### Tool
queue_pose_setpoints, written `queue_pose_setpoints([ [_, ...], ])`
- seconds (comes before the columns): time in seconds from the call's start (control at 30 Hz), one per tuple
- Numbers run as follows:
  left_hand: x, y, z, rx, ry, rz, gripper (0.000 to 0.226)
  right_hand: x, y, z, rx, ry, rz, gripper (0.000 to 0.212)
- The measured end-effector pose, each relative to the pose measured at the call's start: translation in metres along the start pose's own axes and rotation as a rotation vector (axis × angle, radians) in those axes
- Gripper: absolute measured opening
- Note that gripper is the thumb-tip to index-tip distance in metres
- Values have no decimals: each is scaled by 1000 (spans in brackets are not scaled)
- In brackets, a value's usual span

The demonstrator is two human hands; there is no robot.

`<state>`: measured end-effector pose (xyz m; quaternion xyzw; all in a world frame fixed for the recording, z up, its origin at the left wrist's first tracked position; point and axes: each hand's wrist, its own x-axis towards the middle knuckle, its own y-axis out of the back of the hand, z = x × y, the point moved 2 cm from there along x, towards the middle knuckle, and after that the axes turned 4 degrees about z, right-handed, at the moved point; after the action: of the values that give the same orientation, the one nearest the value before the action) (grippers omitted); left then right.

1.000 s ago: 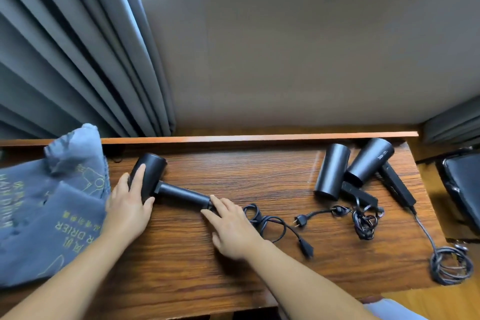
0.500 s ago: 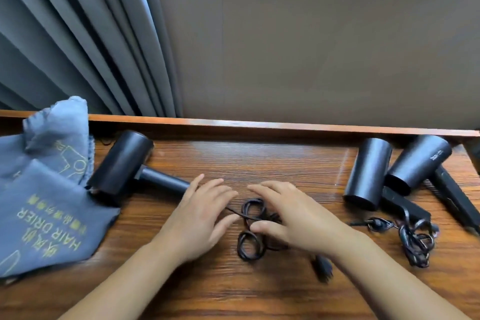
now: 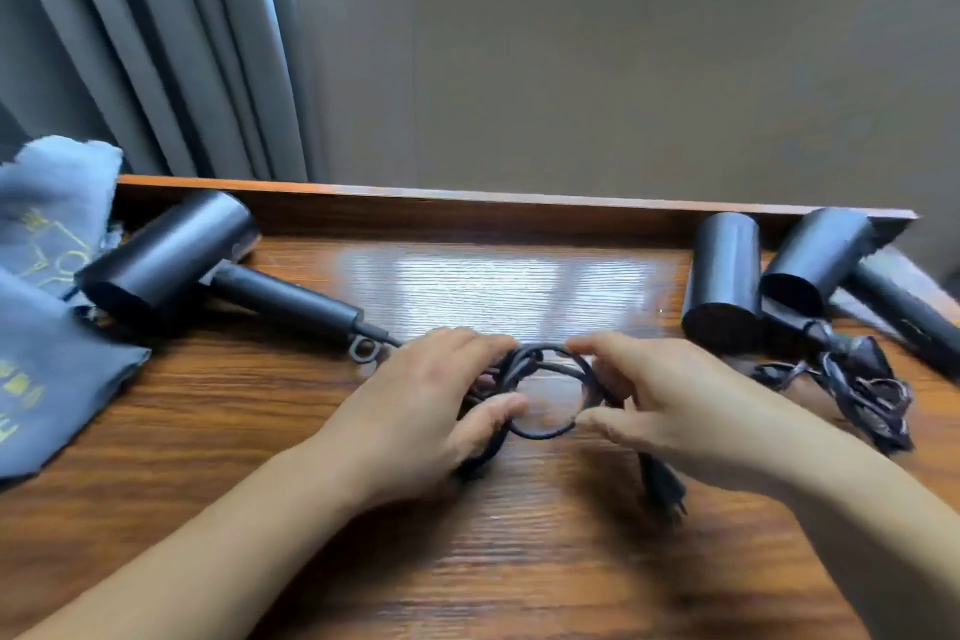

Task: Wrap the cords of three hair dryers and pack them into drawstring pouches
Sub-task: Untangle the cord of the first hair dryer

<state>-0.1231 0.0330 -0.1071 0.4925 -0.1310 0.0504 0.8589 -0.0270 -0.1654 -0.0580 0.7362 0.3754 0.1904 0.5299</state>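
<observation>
You have both hands at the middle of the wooden desk (image 3: 519, 561), working the black cord (image 3: 545, 369) of the first hair dryer (image 3: 171, 260), which lies on its side at the left with its handle pointing toward you so the cord runs straight to your fingers with little slack to fight. Your left hand (image 3: 421, 411) curls round one side of the coil, thumb underneath and fingers over the top, which I take to be the anchor that keeps the loops from springing apart. Your right hand (image 3: 670, 405) pinches the opposite side of the loop between thumb and forefinger, the other fingers held loosely spread above, a light hold that suits feeding the next turn. The plug (image 3: 665, 489) lies on the desk just under your right wrist, so the tail end is not yet gathered in. The grey pouches (image 3: 47, 359) are heaped at the left edge, just beside the first dryer's barrel, handy for when the coil is done. The other two dryers (image 3: 779, 281) sit together at the right against the raised back lip, their cords (image 3: 862, 390) in a loose tangle in front of them, well clear of your work.
</observation>
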Motion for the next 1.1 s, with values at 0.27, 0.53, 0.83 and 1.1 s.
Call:
queue_pose_setpoints([
  [0.27, 0, 6, 15, -162, 191, 120, 28, -19, -24, -11, 622, 23, 325, 33],
  [0.53, 22, 21, 2, -450, 397, 334, 24, 6, -12, -16, 983, -55, 380, 15],
  [0.83, 33, 9, -22, -494, 359, 374, 6, 50, -2, -17, 719, -6, 597, 17],
  [1.1, 26, 7, -11, -466, 169, 266, 19, 58, -22, -24, 739, 7, 552, 28],
])
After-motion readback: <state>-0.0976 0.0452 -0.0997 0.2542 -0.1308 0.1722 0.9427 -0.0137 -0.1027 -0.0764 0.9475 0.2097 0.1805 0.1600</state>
